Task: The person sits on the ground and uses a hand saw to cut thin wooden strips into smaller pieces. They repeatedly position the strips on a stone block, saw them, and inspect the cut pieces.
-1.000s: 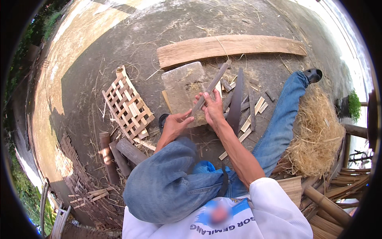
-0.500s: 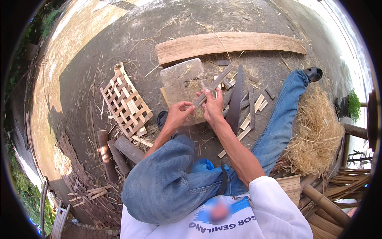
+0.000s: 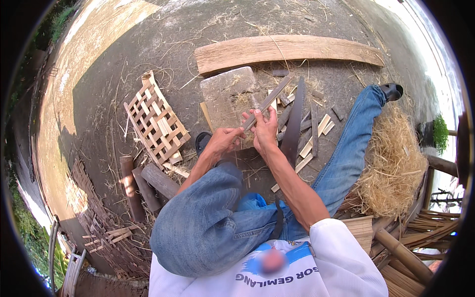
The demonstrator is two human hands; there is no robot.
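Note:
A narrow grey-brown strip of bamboo or wood [image 3: 278,92] slants up and away to the right over a stone block [image 3: 217,96]. Its middle rests in my right hand [image 3: 265,131], with the fingers and thumb closed around it. At the strip's near end, the fingertips of my left hand [image 3: 224,140] pinch together on it. Just right of my right hand, a dark saw blade [image 3: 294,123] points away from me. Pale and grey slats [image 3: 314,136] lie scattered beside and partly under the blade.
A long curved plank [image 3: 292,48] lies beyond the stone block. To the left is a woven slat panel [image 3: 157,123], with short round logs [image 3: 161,181] nearer me. My outstretched leg [image 3: 349,133] borders the right side, beside a heap of shavings [image 3: 391,168].
My left fingers have drawn closer together at the strip's near end. My right hand keeps its hold, and the whole view has shifted slightly.

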